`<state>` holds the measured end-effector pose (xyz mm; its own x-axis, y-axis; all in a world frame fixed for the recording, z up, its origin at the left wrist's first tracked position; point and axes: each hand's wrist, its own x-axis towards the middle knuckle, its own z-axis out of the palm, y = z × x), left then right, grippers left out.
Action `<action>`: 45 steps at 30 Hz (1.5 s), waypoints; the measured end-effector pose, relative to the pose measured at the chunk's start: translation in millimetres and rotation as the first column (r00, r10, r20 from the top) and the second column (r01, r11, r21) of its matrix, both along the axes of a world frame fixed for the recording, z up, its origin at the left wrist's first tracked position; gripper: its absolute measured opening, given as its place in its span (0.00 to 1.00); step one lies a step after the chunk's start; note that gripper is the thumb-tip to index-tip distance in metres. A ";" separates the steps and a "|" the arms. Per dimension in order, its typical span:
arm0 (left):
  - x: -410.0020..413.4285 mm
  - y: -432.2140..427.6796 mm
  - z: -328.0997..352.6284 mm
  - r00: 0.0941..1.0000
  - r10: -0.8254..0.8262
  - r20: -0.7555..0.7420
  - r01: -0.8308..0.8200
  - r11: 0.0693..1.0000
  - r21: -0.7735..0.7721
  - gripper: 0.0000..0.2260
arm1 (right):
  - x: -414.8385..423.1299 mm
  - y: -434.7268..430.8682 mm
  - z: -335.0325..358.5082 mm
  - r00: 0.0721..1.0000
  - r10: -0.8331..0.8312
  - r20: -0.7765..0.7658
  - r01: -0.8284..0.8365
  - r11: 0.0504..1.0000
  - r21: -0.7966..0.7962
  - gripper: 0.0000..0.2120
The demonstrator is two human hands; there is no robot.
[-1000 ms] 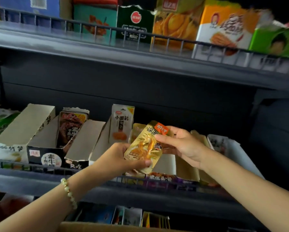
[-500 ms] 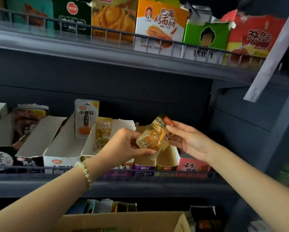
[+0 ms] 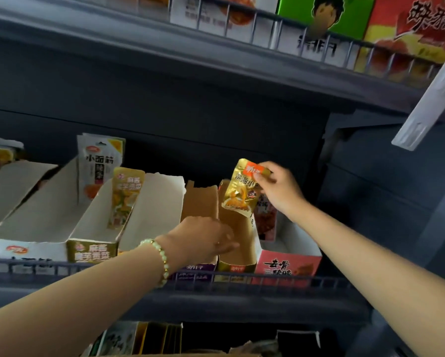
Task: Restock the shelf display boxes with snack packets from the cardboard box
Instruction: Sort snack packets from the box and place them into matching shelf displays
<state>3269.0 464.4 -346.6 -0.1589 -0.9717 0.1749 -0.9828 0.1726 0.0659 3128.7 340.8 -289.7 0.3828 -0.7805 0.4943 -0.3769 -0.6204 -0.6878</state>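
The right hand (image 3: 280, 191) pinches a gold snack packet (image 3: 239, 191) by its top right corner, with the thumb and fingers curled on it. The packet hangs tilted, just over the far end of the gold-front display box (image 3: 235, 243). That box is brown inside.

The left hand (image 3: 203, 240) reaches in from the near left. Its fingers are stretched out and loose, and they touch the left wall of the gold-front box. It holds nothing that shows. A bead bracelet (image 3: 162, 258) sits on that wrist.

Just left of the gold-front box is a purple-front box (image 3: 198, 199), also brown inside. Just right is a pink box (image 3: 288, 264) with a red packet (image 3: 266, 220) standing in it. Farther left, a white box (image 3: 92, 248) holds one yellow-green packet (image 3: 124, 199). Left of that, another white box (image 3: 28, 251) has a white packet (image 3: 100, 163) standing at its far end.

A wire rail (image 3: 319, 282) runs along the near edge of the shelf, in front of all the boxes. On the shelf above stand a green box (image 3: 324, 14) and a red box (image 3: 409, 29).
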 end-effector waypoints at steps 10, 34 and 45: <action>26.0 -25.4 -21.7 0.991 -0.053 -0.123 0.059 0.997 0.045 0.12 | 26.2 -45.0 -13.9 0.870 0.203 -0.450 -0.194 0.979 0.066 0.07; 21.2 -31.0 -10.9 0.997 -0.068 -0.047 0.071 0.994 0.080 0.15 | 34.1 -65.2 -35.1 0.902 -0.091 -0.422 -0.038 0.957 -0.288 0.14; 26.1 49.7 13.5 0.994 0.087 -0.069 -0.089 0.996 -0.017 0.29 | -3.1 16.5 -27.0 0.886 0.032 -0.462 -0.111 0.983 -0.145 0.19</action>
<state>3295.1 514.1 -333.1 -0.0600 -0.9775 0.2022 -0.9876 0.0875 0.1301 3125.6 357.3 -316.6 0.6481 -0.6662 0.3691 -0.5745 -0.7458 -0.3373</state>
